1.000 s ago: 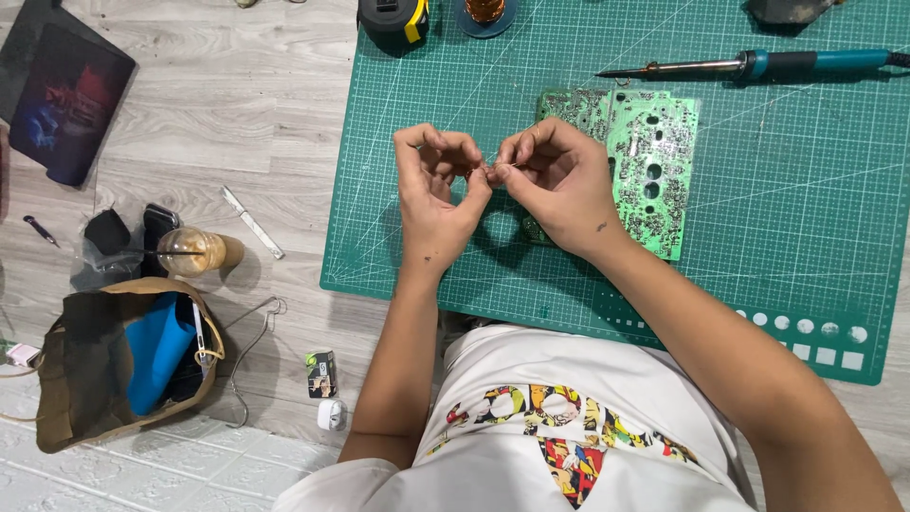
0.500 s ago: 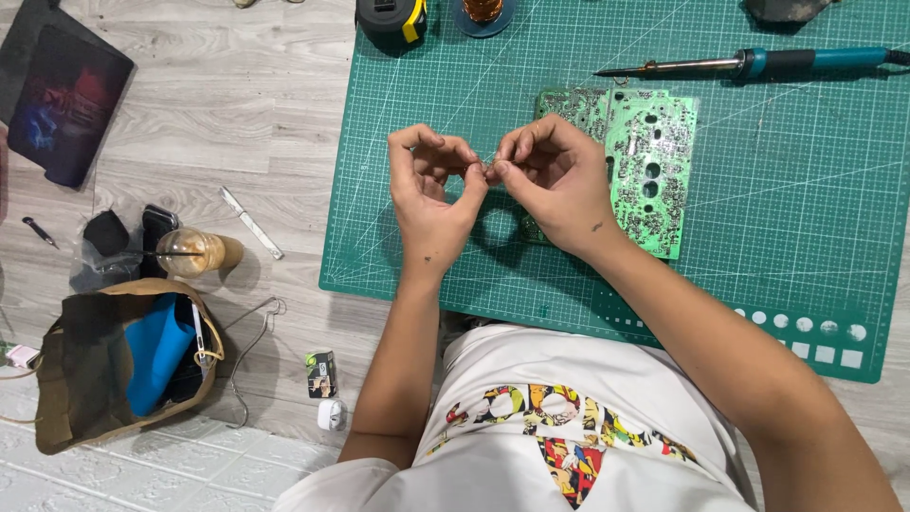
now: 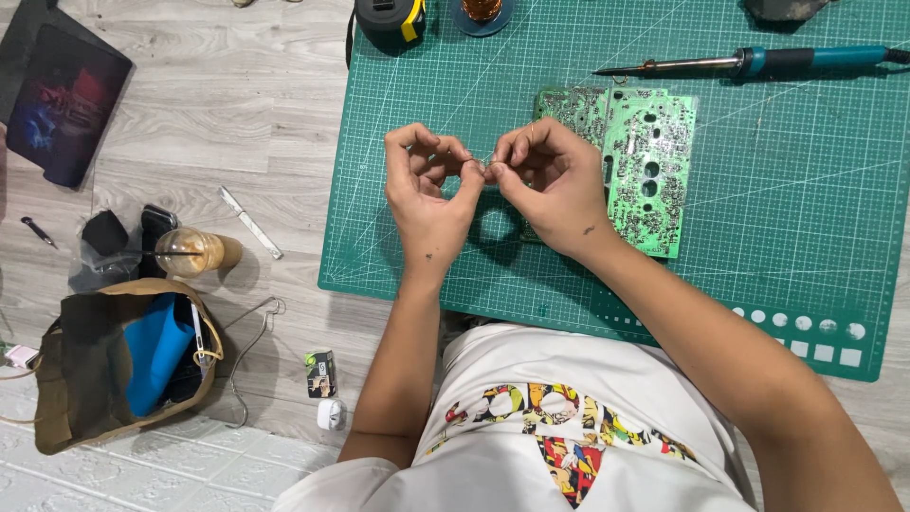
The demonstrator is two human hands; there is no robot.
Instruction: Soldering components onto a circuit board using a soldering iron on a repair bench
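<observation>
Head view: both hands are raised over the green gridded cutting mat [image 3: 758,237] on the grey wood-look floor [image 3: 237,95]. The left hand [image 3: 431,194] and the right hand [image 3: 550,185] meet fingertip to fingertip, thumbs and forefingers pinched narrowly together on something very small at the point where they touch; it is too small to tell what it is, perhaps a thin wire. The other fingers are curled in.

Just beside the right hand, at its 3 o'clock and partly under it, lies the green printed circuit board [image 3: 649,166], flat on the mat. At 1 o'clock from the hands rests a soldering iron with a teal handle [image 3: 758,63]. At 11 o'clock, on the mat's top edge, sits a black and yellow tape measure [image 3: 391,19].

Off the mat, at 9 o'clock, lie a slim metal blade [image 3: 250,222] and a clear plastic cup of brown drink [image 3: 194,253]. At 8 o'clock is a brown paper bag holding something blue [image 3: 114,365].
</observation>
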